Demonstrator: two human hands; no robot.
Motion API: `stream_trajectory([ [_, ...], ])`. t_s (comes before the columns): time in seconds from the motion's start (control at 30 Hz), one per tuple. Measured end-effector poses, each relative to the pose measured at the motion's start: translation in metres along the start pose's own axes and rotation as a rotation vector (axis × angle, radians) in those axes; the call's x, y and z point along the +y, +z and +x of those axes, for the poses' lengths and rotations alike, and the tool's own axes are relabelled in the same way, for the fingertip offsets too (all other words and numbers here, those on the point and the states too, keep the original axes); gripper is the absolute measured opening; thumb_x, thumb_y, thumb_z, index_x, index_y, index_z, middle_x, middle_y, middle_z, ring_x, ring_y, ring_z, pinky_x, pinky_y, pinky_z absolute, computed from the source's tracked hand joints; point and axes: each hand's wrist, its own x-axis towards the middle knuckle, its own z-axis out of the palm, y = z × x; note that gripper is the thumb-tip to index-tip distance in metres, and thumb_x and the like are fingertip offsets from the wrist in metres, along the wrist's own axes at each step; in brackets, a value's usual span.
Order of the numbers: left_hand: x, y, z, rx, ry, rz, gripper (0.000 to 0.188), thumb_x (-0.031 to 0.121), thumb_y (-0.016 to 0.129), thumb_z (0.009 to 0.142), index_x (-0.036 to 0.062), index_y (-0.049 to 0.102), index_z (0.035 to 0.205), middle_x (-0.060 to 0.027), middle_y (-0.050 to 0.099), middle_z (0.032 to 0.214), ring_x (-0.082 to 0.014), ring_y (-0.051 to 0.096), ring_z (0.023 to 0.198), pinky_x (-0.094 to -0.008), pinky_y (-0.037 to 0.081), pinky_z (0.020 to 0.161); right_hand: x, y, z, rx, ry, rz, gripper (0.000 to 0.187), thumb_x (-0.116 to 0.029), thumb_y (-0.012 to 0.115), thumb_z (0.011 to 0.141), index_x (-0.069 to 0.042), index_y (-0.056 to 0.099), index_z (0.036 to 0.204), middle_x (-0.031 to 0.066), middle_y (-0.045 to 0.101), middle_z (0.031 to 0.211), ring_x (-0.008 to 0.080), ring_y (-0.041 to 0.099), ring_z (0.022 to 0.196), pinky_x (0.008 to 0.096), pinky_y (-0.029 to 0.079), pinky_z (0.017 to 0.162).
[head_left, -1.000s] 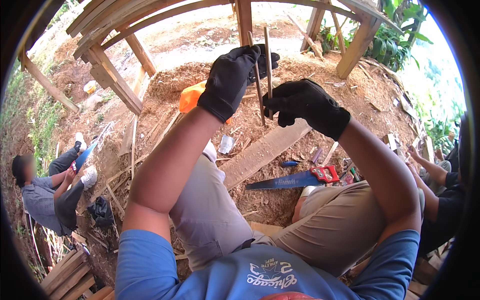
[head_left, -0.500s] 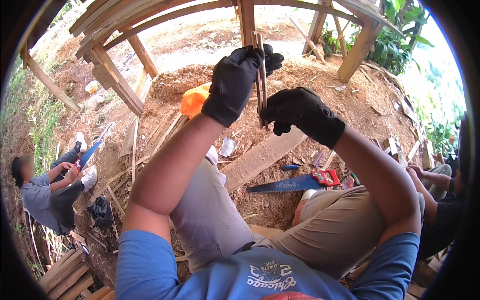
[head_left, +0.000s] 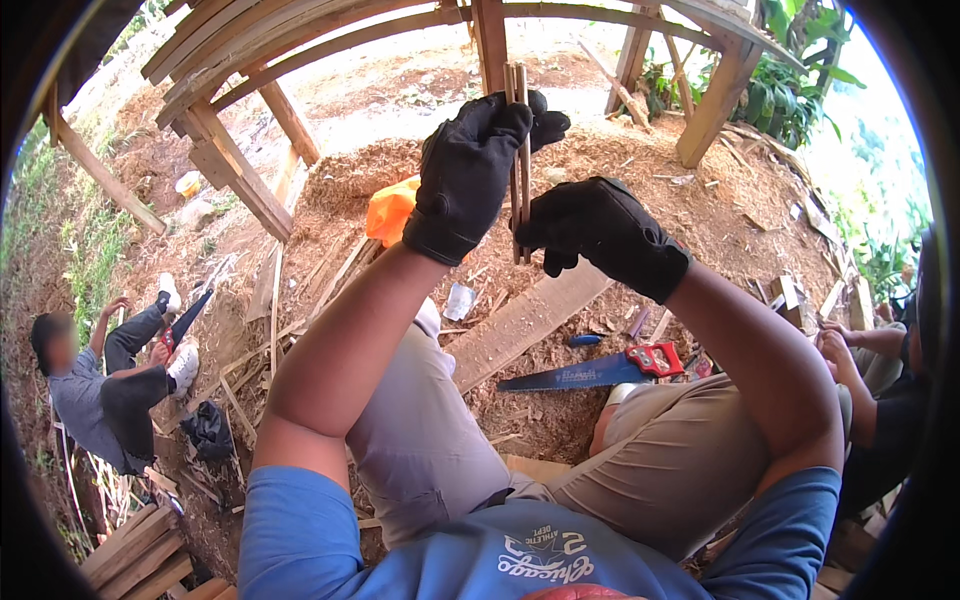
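Two thin wooden sticks [head_left: 520, 160] stand upright side by side in front of me. My left hand [head_left: 470, 165], in a black glove, is closed around them near their upper part. Lower down, my right hand [head_left: 605, 235], gloved the same way, pinches the sticks close to their bottom ends. Both arms are raised and stretched out ahead. Beneath my right forearm, a handsaw [head_left: 590, 372] with a blue blade and red handle lies near my leg. A broad wooden plank [head_left: 535, 325] rests on the ground below my hands.
An orange bag [head_left: 390, 210] lies beyond my left wrist. A small blue object [head_left: 583, 340] is near the saw. Wooden framework [head_left: 350, 45] spans the far side. One person [head_left: 85, 400] sits at left with a saw; another [head_left: 885, 400] sits at right. Wood shavings cover the ground.
My hands keep their grip on the sticks and have barely shifted. The person at left has lowered their saw and raised one hand.
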Motion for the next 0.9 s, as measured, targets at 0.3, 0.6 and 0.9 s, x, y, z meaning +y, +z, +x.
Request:
stream_trajectory([
  [0.3, 0.005, 0.009, -0.004, 0.052, 0.02, 0.034, 0.035, 0.02, 0.053, 0.115, -0.0095, 0.065, 0.129, -0.0212, 0.079, 0.115, -0.0255, 0.078, 0.11, -0.0334, 0.062, 0.099, 0.007, -0.002, -0.001, -0.012, -0.064, -0.002, 0.026, -0.004, 0.068, 0.097, 0.006, 0.078, 0.119, 0.0157, 0.078, 0.106, 0.019, 0.081, 0.081, 0.027, 0.059, 0.062],
  [0.6, -0.007, -0.002, 0.005, 0.073, -0.094, -0.055, 0.032, 0.016, 0.051, 0.115, -0.0123, 0.064, 0.125, -0.024, 0.078, 0.112, -0.0284, 0.079, 0.107, -0.036, 0.065, 0.098, -0.005, 0.005, 0.003, -0.006, 0.102, 0.072, 0.028, -0.001, 0.064, 0.094, 0.007, 0.076, 0.118, 0.0157, 0.079, 0.107, 0.0198, 0.081, 0.081, 0.0293, 0.061, 0.065],
  [0.9, -0.001, 0.0, 0.0, 0.04, 0.053, 0.037, 0.032, 0.017, 0.052, 0.115, -0.0108, 0.063, 0.126, -0.0223, 0.079, 0.112, -0.0264, 0.079, 0.107, -0.0349, 0.065, 0.097, 0.0, 0.001, 0.003, -0.024, -0.015, 0.007, 0.026, 0.0, 0.064, 0.095, 0.007, 0.076, 0.117, 0.0163, 0.077, 0.104, 0.022, 0.081, 0.081, 0.0315, 0.062, 0.066],
])
